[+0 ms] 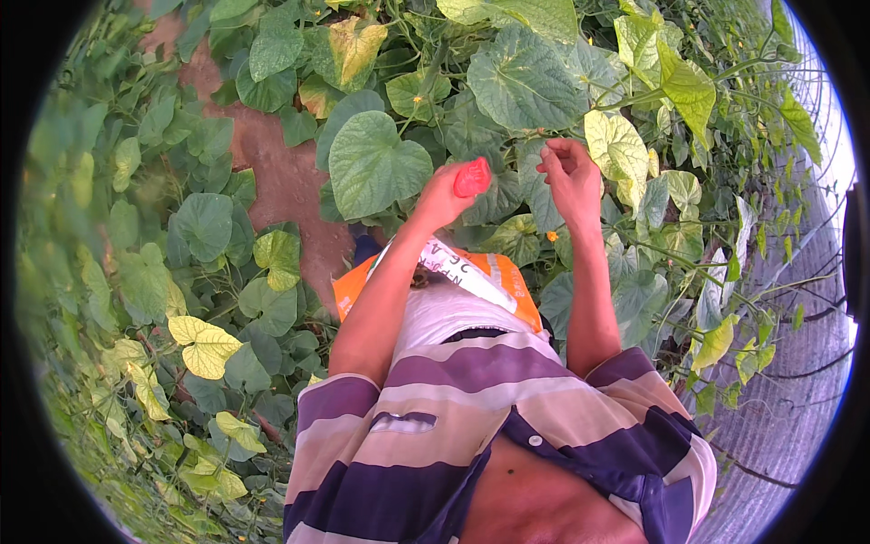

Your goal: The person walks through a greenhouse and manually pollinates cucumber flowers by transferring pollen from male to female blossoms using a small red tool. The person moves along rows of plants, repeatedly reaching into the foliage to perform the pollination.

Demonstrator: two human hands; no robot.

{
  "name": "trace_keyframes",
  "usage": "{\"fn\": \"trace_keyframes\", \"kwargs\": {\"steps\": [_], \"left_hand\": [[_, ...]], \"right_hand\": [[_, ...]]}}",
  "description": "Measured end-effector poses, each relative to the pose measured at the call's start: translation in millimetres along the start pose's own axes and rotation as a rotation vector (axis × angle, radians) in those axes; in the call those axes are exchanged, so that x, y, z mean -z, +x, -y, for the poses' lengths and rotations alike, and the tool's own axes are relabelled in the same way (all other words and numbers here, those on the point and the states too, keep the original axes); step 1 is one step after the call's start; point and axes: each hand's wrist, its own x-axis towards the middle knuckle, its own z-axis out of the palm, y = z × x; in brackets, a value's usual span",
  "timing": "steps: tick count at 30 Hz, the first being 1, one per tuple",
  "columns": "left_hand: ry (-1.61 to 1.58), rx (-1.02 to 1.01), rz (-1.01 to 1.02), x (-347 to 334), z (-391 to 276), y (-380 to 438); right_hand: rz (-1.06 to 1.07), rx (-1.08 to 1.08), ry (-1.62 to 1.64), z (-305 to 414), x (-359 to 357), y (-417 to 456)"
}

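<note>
My left hand (442,196) is closed around a bundle of red plastic (472,178), whose crumpled end sticks out past the thumb. A broad green heart-shaped leaf (379,163) lies just left of that hand. My right hand (572,178) is raised among the vines, fingers bent and thumb near the forefinger; whether something small is pinched there I cannot tell. Beside its knuckles hangs a pale yellow-green leaf (615,155), and above it spreads a large dark green leaf (523,78). An orange and white printed sack (506,272) covers my waist below both hands.
Dense vines with yellowing leaves (204,345) crowd the left side. A strip of bare brown soil (272,163) runs between the plants. At right, trailing stems reach a pale translucent sheet (781,381) with dark curved lines. A small orange-yellow flower (552,236) shows near my right wrist.
</note>
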Motion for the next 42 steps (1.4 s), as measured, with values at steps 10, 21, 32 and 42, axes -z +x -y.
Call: {"fn": "trace_keyframes", "kwargs": {"steps": [10,21,32,42], "left_hand": [[0.017,-0.02,-0.115,22.7,-34.3,-10.5],[0.032,-0.112,-0.008,13.1,-78.9,-11.9],[-0.175,-0.083,0.204,-50.1,-74.1,26.6],[-0.089,-0.038,0.157,-71.7,-103.2,37.9]], "right_hand": [[-0.615,0.212,-0.056,-39.1,15.9,91.5],[-0.301,0.152,0.272,-46.3,29.1,78.6],[-0.034,0.05,0.471,-61.9,73.7,26.7],[0.114,-0.015,0.443,-43.3,67.4,-0.2]]}}
